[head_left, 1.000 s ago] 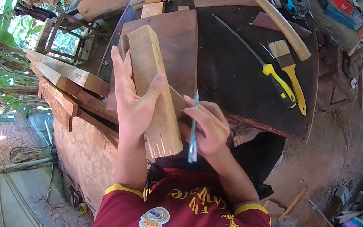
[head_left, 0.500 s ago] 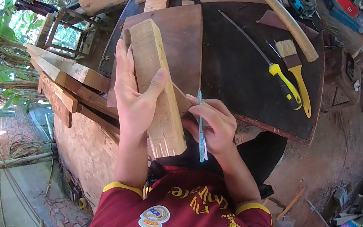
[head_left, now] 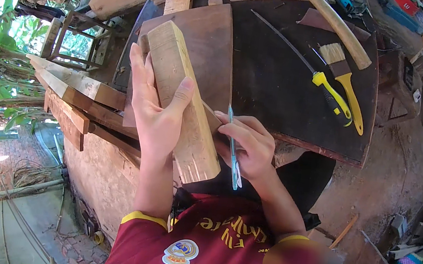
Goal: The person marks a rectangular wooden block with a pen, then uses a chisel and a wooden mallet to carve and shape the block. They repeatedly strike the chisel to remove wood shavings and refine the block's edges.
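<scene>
A long, pale wooden block (head_left: 191,123) is held at a tilt in front of my chest, its far end leaning left. My left hand (head_left: 161,119) grips it from the left side, thumb lying across its upper face and fingers stretched along its edge. My right hand (head_left: 252,149) is closed around a light-blue pen (head_left: 233,149), which points away from me toward the table. Its fingertips touch a brown wooden piece (head_left: 213,120) that shows at the block's right side; most of this piece is hidden behind the block and fingers.
On the dark table (head_left: 277,92) lie a brown board (head_left: 208,44), a yellow-and-black handled file (head_left: 331,98), a paintbrush (head_left: 349,87) and a curved wooden stick (head_left: 334,22). Cut timber pieces (head_left: 89,108) jut out at the left. A blue tool (head_left: 351,1) sits at the far right.
The view has shifted slightly. Both hands keep their hold on the block and pen, with almost no movement between them.
</scene>
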A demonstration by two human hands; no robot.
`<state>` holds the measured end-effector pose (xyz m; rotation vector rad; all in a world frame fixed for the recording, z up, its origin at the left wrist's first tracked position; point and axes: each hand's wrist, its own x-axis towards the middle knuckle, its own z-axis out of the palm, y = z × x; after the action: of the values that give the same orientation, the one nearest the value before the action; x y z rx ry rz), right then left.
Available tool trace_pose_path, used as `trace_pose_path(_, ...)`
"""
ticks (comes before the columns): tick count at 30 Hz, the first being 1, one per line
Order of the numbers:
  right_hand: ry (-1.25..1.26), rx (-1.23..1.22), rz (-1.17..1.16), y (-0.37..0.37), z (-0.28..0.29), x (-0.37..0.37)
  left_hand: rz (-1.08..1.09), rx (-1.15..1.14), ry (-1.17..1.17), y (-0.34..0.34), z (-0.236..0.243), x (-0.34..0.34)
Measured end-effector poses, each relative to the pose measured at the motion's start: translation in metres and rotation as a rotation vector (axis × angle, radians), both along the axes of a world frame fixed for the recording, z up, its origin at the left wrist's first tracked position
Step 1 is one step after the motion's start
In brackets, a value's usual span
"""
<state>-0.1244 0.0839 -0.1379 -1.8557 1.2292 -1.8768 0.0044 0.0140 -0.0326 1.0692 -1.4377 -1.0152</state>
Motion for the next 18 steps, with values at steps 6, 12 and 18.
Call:
trace_pose_path(6,0.015,-0.002,0.004,0.0005,0.0009,-0.0015,0.013,-0.037,-0.061,-0.0023,-0.0026,0.0011)
trace_pose_path(12,-0.005,0.005,0.021,0.0019,-0.0015,-0.0014,-0.008,-0.045,-0.106,-0.004,-0.0004,0.0016)
trace_pose_path(18,-0.011,0.006,0.027,0.0021,-0.0002,-0.0021,-0.005,-0.047,-0.124,-0.0039,0.0011,0.0032)
